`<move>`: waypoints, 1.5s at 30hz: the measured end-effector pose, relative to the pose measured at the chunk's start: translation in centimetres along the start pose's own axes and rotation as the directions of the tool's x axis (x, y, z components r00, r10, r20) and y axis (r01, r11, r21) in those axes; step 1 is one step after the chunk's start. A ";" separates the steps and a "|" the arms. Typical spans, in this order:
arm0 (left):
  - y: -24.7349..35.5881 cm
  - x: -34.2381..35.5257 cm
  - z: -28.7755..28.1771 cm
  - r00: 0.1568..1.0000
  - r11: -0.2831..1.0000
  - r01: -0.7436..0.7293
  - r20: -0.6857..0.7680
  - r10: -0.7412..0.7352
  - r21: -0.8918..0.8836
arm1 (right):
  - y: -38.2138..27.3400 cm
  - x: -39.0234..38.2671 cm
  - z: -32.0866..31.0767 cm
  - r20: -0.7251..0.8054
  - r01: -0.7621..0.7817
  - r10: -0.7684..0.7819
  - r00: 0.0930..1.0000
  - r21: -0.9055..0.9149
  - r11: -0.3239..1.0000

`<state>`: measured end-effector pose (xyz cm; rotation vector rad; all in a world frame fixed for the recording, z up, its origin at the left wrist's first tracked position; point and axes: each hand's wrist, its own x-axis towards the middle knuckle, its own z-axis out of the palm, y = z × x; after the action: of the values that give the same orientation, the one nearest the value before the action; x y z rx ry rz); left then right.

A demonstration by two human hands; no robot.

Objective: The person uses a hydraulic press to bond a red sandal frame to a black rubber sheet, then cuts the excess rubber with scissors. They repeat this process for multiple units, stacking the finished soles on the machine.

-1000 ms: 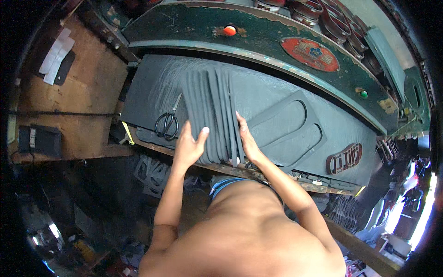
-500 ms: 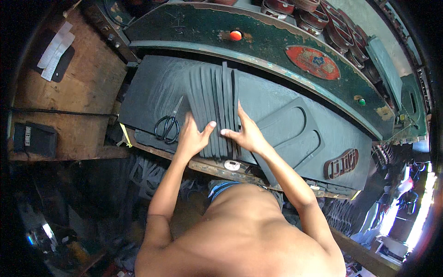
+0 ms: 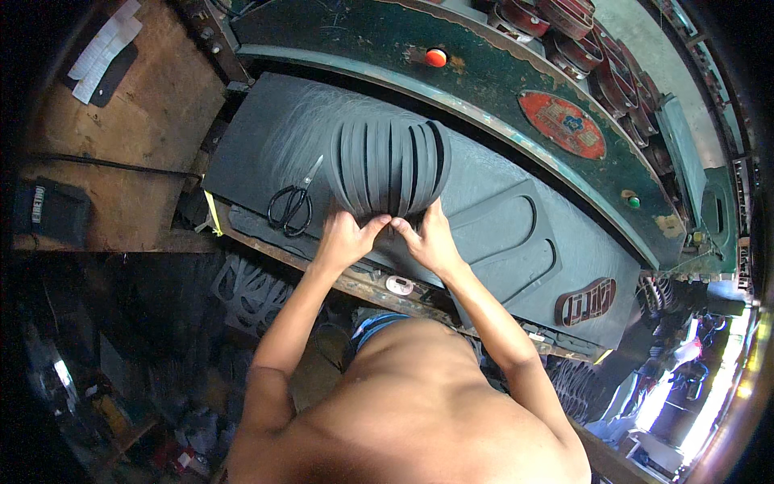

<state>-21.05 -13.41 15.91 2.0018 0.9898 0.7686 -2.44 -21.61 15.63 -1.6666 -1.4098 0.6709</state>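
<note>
"Dark grey foam-like sheets, thin and bowed into one bundle, sit over the flat grey worktop, at twelve o'clock from my view's centre. What do your screens say of the hands?"

"Watching remotely, I see the left hand and right hand closed on the bundle's near ends, thumbs almost meeting. I can't see the fingers underneath."

"How far along?"

"I judge the gathering done, but the layers are fanned, with gaps between them, and not set down. At the bundle's four o'clock, a flat grey panel with two sole-shaped outlines shows shaping done; cut or pressed, I can't tell."

"And left to do?"

"I can't tell whether the bundled layers are shaped. Black-handled metal scissors lie unheld, between eight and nine o'clock."
</note>
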 end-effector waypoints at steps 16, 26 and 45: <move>-4.4 0.6 0.9 0.953 0.953 0.280 0.155 -0.261 -0.115 | 1.4 0.6 -0.4 0.234 -0.371 0.418 0.878 -0.219 0.902; -8.0 -3.0 4.8 0.883 0.038 0.469 0.469 -0.004 -0.883 | -5.1 -1.3 -3.4 0.301 -0.304 0.211 0.930 0.310 0.901; 14.1 32.2 -10.8 0.984 0.707 -0.056 -0.158 -0.080 -0.705 | -18.9 38.2 -18.7 0.098 -0.204 0.184 0.978 0.631 0.749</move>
<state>-7.26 11.68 39.04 1.2576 0.6446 1.1325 11.75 11.05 45.57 -1.2491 -0.8695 1.1539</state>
